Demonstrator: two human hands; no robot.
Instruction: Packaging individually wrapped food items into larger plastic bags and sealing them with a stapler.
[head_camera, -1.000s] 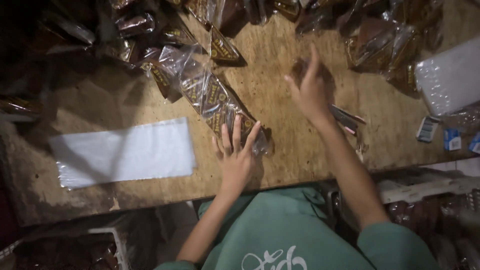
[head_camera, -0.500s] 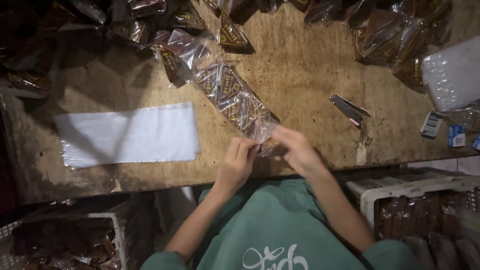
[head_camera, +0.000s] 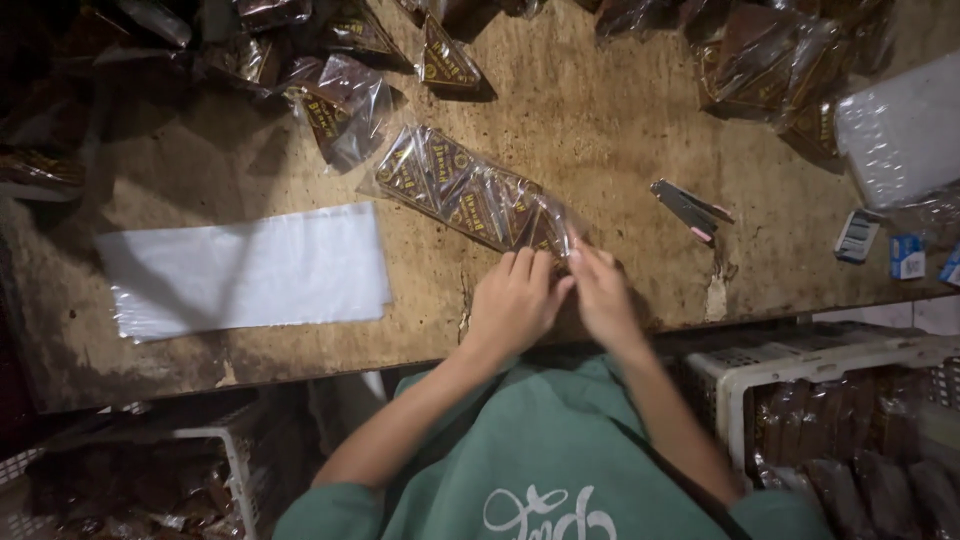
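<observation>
Both hands have drawn together at the near end of the long packet since a second ago, when the right one reached far across the wood and the left lay flat on the packet.

Widest of all is the worn wooden tabletop (head_camera: 600, 130), stained and scuffed. On its left part lies a flat stack of clear plastic bags (head_camera: 245, 268), well apart from the hands. Along the far edge sits a heap of wrapped brown triangular snacks (head_camera: 340, 100), with more at the upper right. A white plastic crate (head_camera: 800, 370) holding dark wrapped goods stands below the tabletop's near edge on the right.

In the middle, lying slantwise, is the long clear packet of triangular snacks (head_camera: 470, 190), its near end at the fingertips. The left hand (head_camera: 515, 300) is curled narrow, fingers pinching that end; the right hand (head_camera: 600, 295) presses in just beside it, touching the left, fingers closed on the same end of the plastic.

Right of the hands, apart from them, rests a small stapler (head_camera: 690, 208), and further right two little boxes (head_camera: 880, 245).
</observation>
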